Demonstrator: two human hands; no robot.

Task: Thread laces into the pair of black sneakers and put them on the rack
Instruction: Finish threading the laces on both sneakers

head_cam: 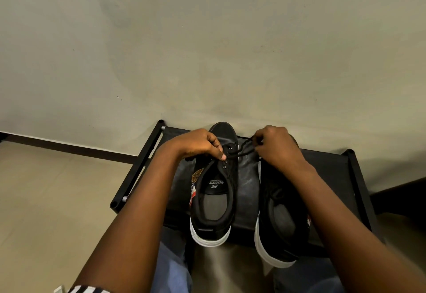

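Two black sneakers with white soles stand on the top shelf of a low black rack (332, 173), toes toward the wall. My left hand (198, 144) grips the eyelet edge of the left sneaker (215, 198) near its tongue. A black lace (239, 152) runs from those eyelets across to my right hand (275, 148), which pinches the lace end above the toe of the right sneaker (280, 223). My right forearm hides part of the right sneaker's outer side.
The rack stands against a pale wall (207, 39) with a dark skirting board (69, 147) at the left. Beige floor tiles (46, 200) lie to the left. My knees in blue jeans (170, 267) sit just before the rack.
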